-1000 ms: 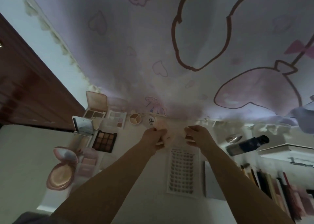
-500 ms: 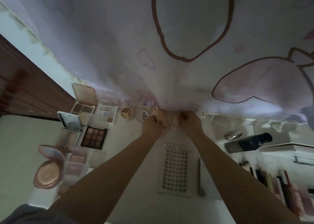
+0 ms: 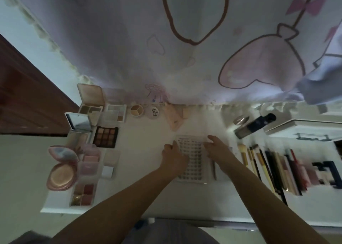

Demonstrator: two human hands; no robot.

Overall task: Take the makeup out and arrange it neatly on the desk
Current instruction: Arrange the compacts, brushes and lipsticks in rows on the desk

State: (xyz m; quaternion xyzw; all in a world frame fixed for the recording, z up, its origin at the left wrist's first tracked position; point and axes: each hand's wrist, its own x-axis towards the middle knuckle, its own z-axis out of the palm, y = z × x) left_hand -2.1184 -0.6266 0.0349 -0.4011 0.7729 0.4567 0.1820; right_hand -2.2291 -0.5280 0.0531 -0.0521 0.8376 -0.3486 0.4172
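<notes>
Your left hand (image 3: 173,156) and right hand (image 3: 215,147) sit on either side of the flat white rectangular tray of small false-lash clusters (image 3: 190,160), fingers curved onto its long edges; whether they actually grip it or only rest there is blurred. Judging by this, you are squaring the tray. Keep it flat, slide rather than lift, and line its far edge up with the row beyond your fingertips: the peach tube (image 3: 174,117), the round white jar (image 3: 154,112) and the three-part round pot (image 3: 137,110).

Outside your left hand lie the dark nine-pan eyeshadow palette (image 3: 105,136) and pink shell compact (image 3: 62,168); outside your right, a row of brushes and pencils (image 3: 268,166) and a dark bottle (image 3: 255,125). The white desk (image 3: 148,169) meets a pale cartoon-printed curtain (image 3: 166,49) beyond your hands.
</notes>
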